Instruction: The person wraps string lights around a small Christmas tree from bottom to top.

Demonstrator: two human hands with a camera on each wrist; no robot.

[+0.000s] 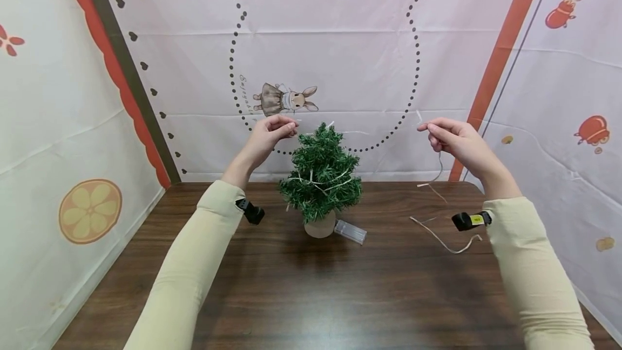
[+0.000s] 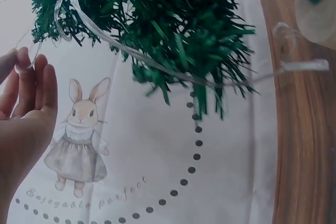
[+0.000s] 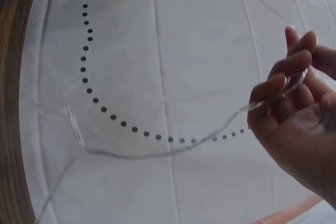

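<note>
A small green artificial Christmas tree (image 1: 322, 163) stands upright in a pale round pot (image 1: 319, 227). Thin clear string lights (image 2: 142, 61) wrap around its branches, and small clear tips stick out along the wire. To the left of the treetop, my left hand (image 1: 267, 138) pinches a loop of the wire between thumb and fingertip. Out to the right, at about the same height, my right hand (image 1: 455, 136) pinches another stretch. A length of the wire passes across its curled fingers (image 3: 268, 95) and hangs down. Between treetop and right hand, the thin wire partly fades against the backdrop.
Beside the pot lies a clear plastic box (image 1: 351, 232), like a battery case. The loose tail of the string lights (image 1: 452, 251) curls on the brown wooden table (image 1: 291, 296) at the right. Printed cloth (image 1: 330, 69) with a rabbit figure hangs behind the table and along both sides.
</note>
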